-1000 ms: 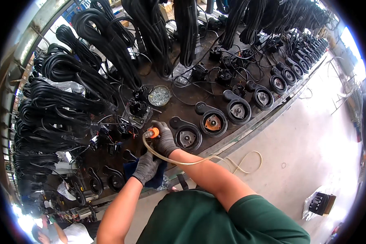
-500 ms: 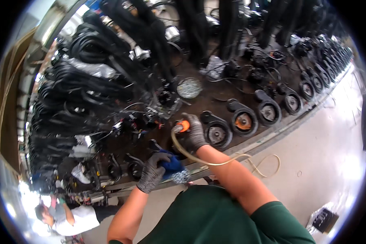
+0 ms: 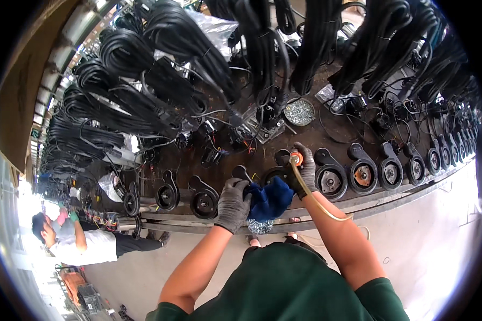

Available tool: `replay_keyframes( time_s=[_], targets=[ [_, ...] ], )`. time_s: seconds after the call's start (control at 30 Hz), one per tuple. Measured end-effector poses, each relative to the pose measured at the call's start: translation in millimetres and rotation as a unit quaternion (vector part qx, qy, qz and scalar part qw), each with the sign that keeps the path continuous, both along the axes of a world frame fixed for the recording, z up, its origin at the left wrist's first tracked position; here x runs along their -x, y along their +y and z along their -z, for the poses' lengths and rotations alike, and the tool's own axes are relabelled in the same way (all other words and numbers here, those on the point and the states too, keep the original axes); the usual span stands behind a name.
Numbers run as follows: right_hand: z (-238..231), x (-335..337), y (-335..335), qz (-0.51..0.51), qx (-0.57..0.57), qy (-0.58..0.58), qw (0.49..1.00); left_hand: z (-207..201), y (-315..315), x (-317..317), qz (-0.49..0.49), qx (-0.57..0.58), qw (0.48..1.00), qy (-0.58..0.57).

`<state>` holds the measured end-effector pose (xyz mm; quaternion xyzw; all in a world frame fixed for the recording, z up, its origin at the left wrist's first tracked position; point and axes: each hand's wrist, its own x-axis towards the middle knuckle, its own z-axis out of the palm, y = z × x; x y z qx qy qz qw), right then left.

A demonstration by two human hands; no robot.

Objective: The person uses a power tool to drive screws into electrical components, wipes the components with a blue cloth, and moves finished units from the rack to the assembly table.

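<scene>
My right hand [image 3: 306,165], in a grey glove, is closed around an air screwdriver [image 3: 296,158] with an orange end and a clear yellowish hose. The tool is over a round black housing [image 3: 276,174], partly hidden by a blue cloth [image 3: 271,198]. My left hand [image 3: 233,203], also gloved, lies at the cloth's left side with fingers curled, near the upper arm of the black housing [image 3: 242,172]. What its fingertips hold is hidden. A container of small metal screws [image 3: 261,226] shows below the cloth, at the bench's front edge.
Similar round housings [image 3: 331,179] line the bench edge on both sides, one with an orange centre [image 3: 363,175]. Behind are a dish of screws [image 3: 299,112] and hanging bundles of black cable [image 3: 262,59]. Another person [image 3: 80,238] stands at the far left.
The view has swung, so the bench and housings sit differently in the picture. My hands are closer together around the cloth, and the right still grips the screwdriver.
</scene>
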<state>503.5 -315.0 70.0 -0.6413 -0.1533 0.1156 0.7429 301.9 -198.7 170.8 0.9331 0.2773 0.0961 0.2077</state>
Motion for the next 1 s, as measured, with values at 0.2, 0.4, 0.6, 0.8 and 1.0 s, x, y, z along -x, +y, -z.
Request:
replay_keyframes(
  time_s=[0.2, 0.4, 0.6, 0.8, 1.0],
  targets=[
    [14, -2, 3, -0.024, -0.134, 0.129, 0.982, 8, 32, 10, 0.038, -0.06, 0.996, -0.049],
    [0, -2, 2, -0.027, -0.201, 0.266, 0.942, -28, 29, 5, 0.12, -0.007, 0.993, 0.001],
    [7, -4, 8, -0.017, -0.217, 0.228, 0.949, -26, 42, 17, 0.138, 0.025, 0.988, -0.07],
    [-12, 7, 4, 0.017, -0.064, 0.029, 0.997, -127, 112, 64, -0.188, 0.232, 0.919, -0.258],
    [16, -7, 2, -0.02, -0.162, 0.177, 0.971, -160, 49, 28, -0.104, 0.19, 0.959, -0.182]
  ],
)
